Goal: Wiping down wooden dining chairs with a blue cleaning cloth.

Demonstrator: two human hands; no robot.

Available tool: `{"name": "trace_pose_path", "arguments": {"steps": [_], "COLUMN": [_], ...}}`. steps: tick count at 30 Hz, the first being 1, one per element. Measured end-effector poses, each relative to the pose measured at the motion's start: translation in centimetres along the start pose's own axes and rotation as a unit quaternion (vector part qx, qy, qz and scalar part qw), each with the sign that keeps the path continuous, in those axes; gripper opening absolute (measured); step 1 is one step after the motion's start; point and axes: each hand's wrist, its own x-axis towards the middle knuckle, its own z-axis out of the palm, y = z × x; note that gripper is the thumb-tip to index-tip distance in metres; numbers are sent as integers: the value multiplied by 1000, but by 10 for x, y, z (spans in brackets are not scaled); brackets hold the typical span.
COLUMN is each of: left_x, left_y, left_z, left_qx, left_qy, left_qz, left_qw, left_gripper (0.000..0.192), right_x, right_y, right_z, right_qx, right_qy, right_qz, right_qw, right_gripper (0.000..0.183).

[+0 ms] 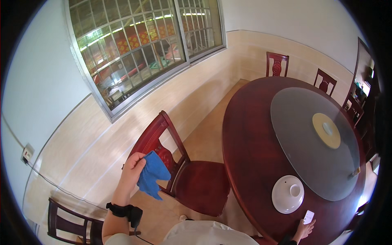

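Observation:
A blue cloth (153,174) hangs in loose folds from my left hand (133,165), pinched between thumb and fingers. Behind the cloth is the backrest of a dark red wooden chair (200,183). Low over the near side of the round wooden table (245,134), my right hand (304,229) holds a small white phone (308,216). Just beyond that hand, a white ceramic lid (288,196) lies with its round knob facing up. A small hole shows in the lid.
A round glass turntable (294,128) with a yellow centre disc (326,130) covers much of the table. More wooden chairs (277,64) stand around it. Another chair (69,222) is at lower left, near a cable (58,185) from a wall socket (27,153). A barred window (137,52) is on the left.

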Motion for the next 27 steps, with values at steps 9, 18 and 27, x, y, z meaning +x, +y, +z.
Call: {"name": "trace_pose_path", "arguments": {"steps": [9, 18, 27], "left_x": [12, 22, 6], "left_y": [-4, -38, -79], "left_z": [-34, -105, -177], "left_qx": [-12, -128, -133], "left_qy": [62, 181, 270], "left_qz": [11, -18, -48], "left_qw": [998, 975, 953], "left_gripper": [13, 15, 19], "right_x": [0, -5, -2], "right_y": [-1, 9, 13], "right_z": [-3, -6, -9], "right_qx": [-10, 40, 12], "right_qy": [-13, 21, 12], "right_qz": [-9, -12, -19], "right_qw": [1000, 999, 1000], "right_gripper": [79, 91, 96]}}
